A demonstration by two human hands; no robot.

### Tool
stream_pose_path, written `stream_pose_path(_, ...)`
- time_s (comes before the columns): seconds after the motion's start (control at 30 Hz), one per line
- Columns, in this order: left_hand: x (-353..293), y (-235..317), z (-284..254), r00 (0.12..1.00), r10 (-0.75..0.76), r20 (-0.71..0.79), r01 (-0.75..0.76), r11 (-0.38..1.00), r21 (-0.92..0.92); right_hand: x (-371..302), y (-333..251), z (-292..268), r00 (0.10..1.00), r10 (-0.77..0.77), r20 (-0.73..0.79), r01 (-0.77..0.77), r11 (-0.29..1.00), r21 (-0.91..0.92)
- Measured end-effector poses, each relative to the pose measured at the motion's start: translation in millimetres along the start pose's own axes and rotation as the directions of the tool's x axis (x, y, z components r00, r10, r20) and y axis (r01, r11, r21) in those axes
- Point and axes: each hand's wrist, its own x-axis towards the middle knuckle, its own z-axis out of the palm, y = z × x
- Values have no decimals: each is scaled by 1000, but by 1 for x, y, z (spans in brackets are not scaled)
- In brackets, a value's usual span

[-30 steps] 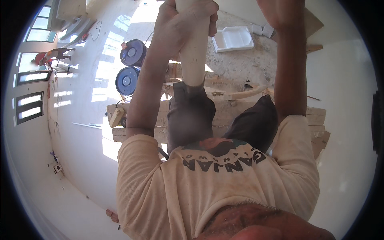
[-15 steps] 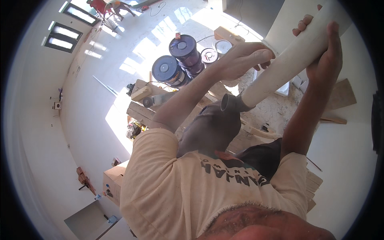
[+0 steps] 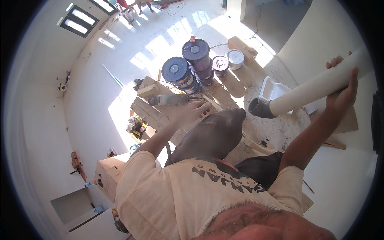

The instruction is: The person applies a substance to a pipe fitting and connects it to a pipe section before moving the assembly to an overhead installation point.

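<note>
My right hand point(image 3: 342, 90) is wrapped round a long white plastic pipe point(image 3: 312, 91), held slanting up to the right. A dark grey pipe elbow point(image 3: 261, 108) sits on the pipe's lower end, its round mouth facing left. My left hand point(image 3: 196, 111) is empty, its fingers loosely stretched out beside my raised knee point(image 3: 224, 128). Close to that hand, a grey power tool that looks like an angle grinder point(image 3: 166, 100) lies on wooden boards point(image 3: 146, 113). The pipe's upper end runs into the dark rim of the picture.
Large dark lidded buckets point(image 3: 176, 70) stand ahead, with smaller pails point(image 3: 236, 58) to their right. A white tray point(image 3: 273, 89) lies on the dusty floor behind the pipe. At the left are a cardboard box point(image 3: 105, 176) and a wall. Another person point(image 3: 140, 5) is partly visible far off.
My left hand has come away from the pipe and dropped down left towards the power tool. The right hand has lowered the pipe and moved it right. The view has shifted.
</note>
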Motion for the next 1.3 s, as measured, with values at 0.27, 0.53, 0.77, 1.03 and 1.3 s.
stream_pose_path(0.27, -12, 22, 14, 995, 33, 94, -56, 967, 250, 2, -10, -1, 994, -62, -88, 65, 997, 28)
stream_pose_path(0.53, 32, -5, 10, 880, 246, 405, -455, 680, 575, 25, -82, -9, 956, -236, -174, 221, 970, -100)
stream_pose_path(0.77, 6, 202, -18, 869, 242, 432, -409, 843, 349, 27, -164, 3, 921, -325, -216, 279, 935, -219)
stream_pose_path(1.03, -53, 435, -15, 804, 505, 315, -577, 792, 201, 8, -265, 26, 902, -395, -173, 232, 783, -576)
stream_pose_path(1.3, -136, 583, -22, 530, 765, 366, -838, 539, 88, -5, -353, 42, 922, -370, -109, 178, 660, -730)
